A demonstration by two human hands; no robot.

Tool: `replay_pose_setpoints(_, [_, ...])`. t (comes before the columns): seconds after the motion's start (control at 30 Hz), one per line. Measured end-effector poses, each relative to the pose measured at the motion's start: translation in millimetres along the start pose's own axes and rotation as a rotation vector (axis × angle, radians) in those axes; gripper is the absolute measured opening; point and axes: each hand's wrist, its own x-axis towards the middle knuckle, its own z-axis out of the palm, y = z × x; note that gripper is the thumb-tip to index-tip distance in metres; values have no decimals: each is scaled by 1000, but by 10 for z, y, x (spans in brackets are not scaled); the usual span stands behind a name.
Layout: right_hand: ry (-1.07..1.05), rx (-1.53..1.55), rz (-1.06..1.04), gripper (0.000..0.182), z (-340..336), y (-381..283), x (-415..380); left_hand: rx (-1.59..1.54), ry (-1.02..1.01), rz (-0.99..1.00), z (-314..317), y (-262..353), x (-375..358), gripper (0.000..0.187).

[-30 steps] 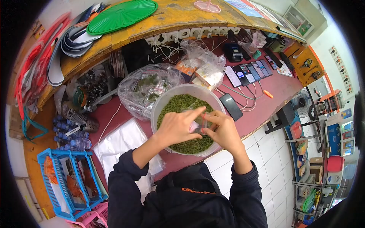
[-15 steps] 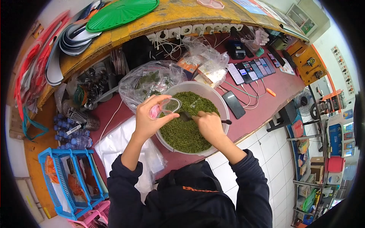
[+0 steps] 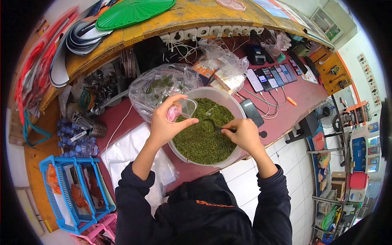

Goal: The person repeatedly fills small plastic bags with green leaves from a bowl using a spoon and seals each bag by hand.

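My left hand (image 3: 163,124) is wrapped round a small clear plastic cup (image 3: 189,107), tilted over the left rim of a large tub. Something pink (image 3: 172,113) shows at the cup's near end, by my palm. Fingers of my right hand (image 3: 246,134) close on a dark spoon (image 3: 217,129); its bowl lies in the dried green herb flakes (image 3: 204,147) and its dark round end sticks out past my hand. The herb flakes fill much of the wide translucent plastic tub (image 3: 241,107). Whether the cup holds any flakes is hard to make out.
Behind the tub lies a clear bag (image 3: 141,92) with green matter. Several phones (image 3: 269,77) are charging at the right, one dark phone (image 3: 252,112) close to the tub. White plastic sheets (image 3: 122,155) lie at left, near blue baskets (image 3: 73,157) and water bottles (image 3: 81,152).
My right hand has moved right and slightly nearer my body, and the spoon's bowl has shifted right through the flakes. My left hand and the cup have moved slightly right.
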Motion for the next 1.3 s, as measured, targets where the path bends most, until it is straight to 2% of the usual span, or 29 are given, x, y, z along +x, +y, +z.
replay_pose_setpoints(0.1, [24,35,16,14,-159,9,-58,42,-34,-51,82,58,27,56])
replay_pose_setpoints(0.17, [42,62,17,14,-280,-45,-118,345,-110,-43,138,92,30,53])
replay_pose_setpoints(0.27, [307,75,-49,11,-407,-140,-201,421,-169,-47,234,114,19,56])
replay_pose_setpoints(0.3, [308,74,-47,11,-426,-192,-219,459,-200,-42,269,136,21,57])
replay_pose_setpoints(0.33, [407,-10,-82,10,-445,-266,-232,463,-231,-103,304,193,31,58])
replay_pose_setpoints(0.4, [608,-151,-228,10,-376,-284,-217,433,-222,-75,372,201,39,58])
replay_pose_setpoints(0.43, [608,-152,-228,10,-336,-276,-212,405,-213,-48,400,195,41,58])
replay_pose_setpoints(0.53, [741,-401,-406,13,-236,-285,-204,352,-152,-38,464,155,40,59])
replay_pose_setpoints(0.67, [777,-422,-421,12,-197,-301,-211,324,-124,-27,456,167,37,63])
replay_pose_setpoints(0.73, [795,-321,-351,12,-313,-299,-226,354,-144,-102,417,211,26,62])
replay_pose_setpoints(0.77, [793,-318,-355,12,-399,-300,-253,356,-140,-105,399,217,12,62])
replay_pose_setpoints(0.83, [557,-306,-134,13,-582,-321,-327,474,34,14,383,229,-23,61])
replay_pose_setpoints(0.87, [445,-250,-133,14,-624,-345,-315,472,30,16,412,221,-44,61])
replay_pose_setpoints(0.9, [448,-252,-126,14,-561,-395,-248,523,82,49,471,200,-69,61])
replay_pose_setpoints(0.97, [400,78,-348,12,-296,-518,-41,568,131,88,572,199,-120,61])
replay_pose_setpoints(1.1, [410,5,-443,9,-44,-350,162,574,45,76,438,285,-125,68])
replay_pose_setpoints(1.17, [220,60,-517,13,-125,-277,115,347,-106,68,159,197,-18,66])
replay_pose_setpoints(1.2, [171,106,-547,14,-153,-291,105,220,-176,104,87,135,39,45])
replay_pose_setpoints(1.23, [176,104,-547,14,-173,-306,97,219,-176,109,76,65,79,45])
replay_pose_setpoints(1.3, [191,344,-467,8,-190,-337,75,-229,-384,22,73,-24,125,19])
